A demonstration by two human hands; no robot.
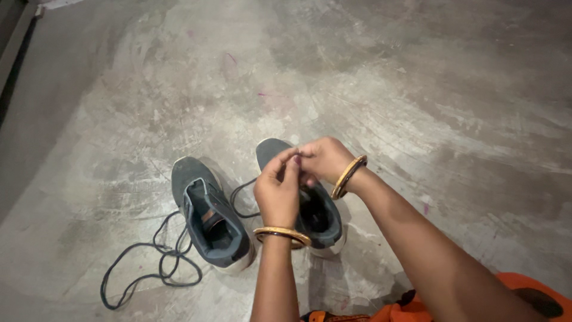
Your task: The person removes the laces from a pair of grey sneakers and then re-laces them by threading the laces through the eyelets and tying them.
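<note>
We see both hands meeting over the right-hand dark grey fabric sneaker with a white sole (325, 220), which stands on the mottled grey concrete floor (417, 89). The left hand (277, 192) has its grip pinched shut, fingertips pressed together at the top, apparently on the dark shoelace (239, 194) of that sneaker, though the lace itself is hidden between the fingers. The right hand (325, 160) touches the left at the fingertips, its grip likewise clenched; we cannot tell exactly what it holds. Each wrist wears a gold bangle (282, 235). A loop of the lace shows just left of the left hand. Beside it, to the left, stands the second matching dark grey sneaker (211, 217), its long dark lace (152, 262) pulled loose and trailing in curls across the floor. Orange cloth (524, 295) shows at the bottom right edge.
</note>
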